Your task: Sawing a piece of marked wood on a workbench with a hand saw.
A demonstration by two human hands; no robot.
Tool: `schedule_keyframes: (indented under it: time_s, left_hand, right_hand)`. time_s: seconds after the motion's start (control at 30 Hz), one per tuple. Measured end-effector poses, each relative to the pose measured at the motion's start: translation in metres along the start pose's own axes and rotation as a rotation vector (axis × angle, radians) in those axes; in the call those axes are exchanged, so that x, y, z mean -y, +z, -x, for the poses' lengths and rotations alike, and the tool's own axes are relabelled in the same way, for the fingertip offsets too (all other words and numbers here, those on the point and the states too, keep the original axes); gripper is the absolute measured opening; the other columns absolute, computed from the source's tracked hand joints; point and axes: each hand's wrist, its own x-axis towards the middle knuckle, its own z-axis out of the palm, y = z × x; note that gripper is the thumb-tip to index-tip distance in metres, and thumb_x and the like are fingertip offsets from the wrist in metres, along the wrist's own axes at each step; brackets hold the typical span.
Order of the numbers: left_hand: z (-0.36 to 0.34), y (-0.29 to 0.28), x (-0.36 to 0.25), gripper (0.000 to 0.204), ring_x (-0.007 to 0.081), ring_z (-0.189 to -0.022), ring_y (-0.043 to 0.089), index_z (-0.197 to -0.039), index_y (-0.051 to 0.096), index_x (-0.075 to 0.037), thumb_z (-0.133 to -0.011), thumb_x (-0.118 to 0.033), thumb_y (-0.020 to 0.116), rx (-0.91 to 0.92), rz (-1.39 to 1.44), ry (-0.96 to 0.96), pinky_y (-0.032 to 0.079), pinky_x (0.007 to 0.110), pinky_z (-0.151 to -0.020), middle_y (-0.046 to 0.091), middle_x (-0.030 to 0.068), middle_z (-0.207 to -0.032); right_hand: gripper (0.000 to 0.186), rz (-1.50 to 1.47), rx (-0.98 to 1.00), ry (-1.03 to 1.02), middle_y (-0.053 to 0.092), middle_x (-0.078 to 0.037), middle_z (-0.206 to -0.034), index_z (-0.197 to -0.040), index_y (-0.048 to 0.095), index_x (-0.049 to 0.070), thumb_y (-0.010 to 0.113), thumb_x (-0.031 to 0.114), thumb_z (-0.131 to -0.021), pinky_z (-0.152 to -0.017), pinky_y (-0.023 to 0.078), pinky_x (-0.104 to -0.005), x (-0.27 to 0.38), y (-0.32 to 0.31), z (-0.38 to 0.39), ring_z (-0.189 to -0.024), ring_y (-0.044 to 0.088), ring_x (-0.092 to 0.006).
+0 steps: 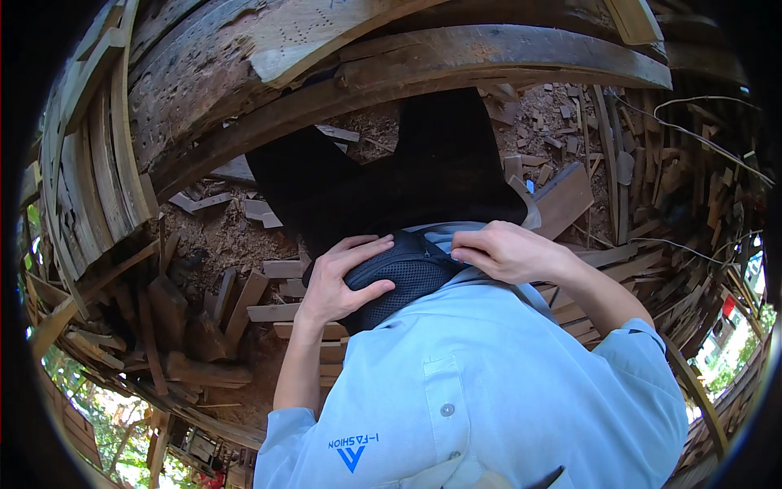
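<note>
At my waist, against the light blue shirt (521, 359), sits a black waist bag (407, 281) with a mesh front. My left hand (346, 277) grips its left end, the thumb lying on the mesh and the fingers over the top edge. My right hand (509, 251) is closed in a pinch at the bag's right end, where a zipper edge and strap meet. What exactly lies between those fingertips is too small to make out. Below the bag are my black trousers (383, 191).
A thick curved wooden beam (489, 57) crosses in front of my legs. Stacked boards (98, 163) stand at the left. Wood offcuts (562, 200) and chips litter the ground. A loose wire (709, 143) hangs over piled scrap wood at the right.
</note>
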Motion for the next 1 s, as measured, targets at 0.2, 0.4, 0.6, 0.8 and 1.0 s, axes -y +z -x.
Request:
schedule_keyframes:
  time_s: [0.2,0.4,0.6,0.8,1.0]
  left_hand:
    - [0.002,0.001,0.003,0.063,0.0332,-0.128,0.069,-0.133,0.078,-0.011,-0.083,-0.049,0.086,-0.013,-0.022,0.035,0.057,0.048,-0.109,0.075,0.0080,-0.139]
    - [0.014,0.002,0.013,0.059,0.0319,-0.123,0.072,-0.132,0.076,-0.005,-0.093,-0.050,0.079,-0.145,0.112,0.105,0.057,0.044,-0.105,0.077,0.0157,-0.130]
    - [0.065,-0.013,0.018,0.035,0.0230,-0.070,0.071,-0.108,0.074,0.001,-0.099,-0.033,0.077,-0.386,-0.144,-0.561,0.056,0.036,-0.069,0.073,0.0142,-0.078]
    - [0.045,0.007,-0.004,0.038,0.0507,-0.081,0.070,-0.098,0.065,0.003,-0.107,-0.035,0.063,-0.071,-0.325,-0.335,0.056,0.058,-0.071,0.069,0.0306,-0.079]
    - [-0.027,0.025,-0.020,0.044,0.0459,-0.075,0.073,-0.090,0.064,0.001,-0.111,-0.037,0.057,0.095,-0.418,-0.048,0.059,0.055,-0.067,0.070,0.0251,-0.073]
  right_hand:
    - [0.034,0.012,-0.010,0.008,0.072,-0.020,-0.083,-0.108,0.070,0.000,0.054,0.029,-0.114,-0.072,0.054,-0.0478,-0.002,0.004,-0.007,-0.079,0.072,-0.0392]
    - [0.038,-0.038,0.040,-0.130,0.073,-0.022,-0.089,-0.114,0.071,-0.001,0.059,0.036,-0.111,-0.074,0.055,-0.0452,-0.016,0.007,-0.015,-0.080,0.072,-0.0382]
    - [0.053,-0.024,0.012,-0.007,0.076,-0.022,-0.091,-0.118,0.073,0.003,0.066,0.053,-0.104,-0.076,0.059,-0.0451,-0.036,0.010,-0.005,-0.083,0.075,-0.0391]
    - [0.058,-0.031,-0.024,0.015,0.077,-0.020,-0.101,-0.119,0.071,0.001,0.060,0.057,-0.107,-0.082,0.058,-0.0441,-0.036,-0.007,-0.018,-0.092,0.075,-0.0358]
    - [0.046,0.095,-0.432,0.066,0.076,-0.022,-0.099,-0.108,0.071,-0.001,0.065,0.044,-0.107,-0.078,0.058,-0.0429,-0.036,-0.060,-0.008,-0.090,0.075,-0.0354]
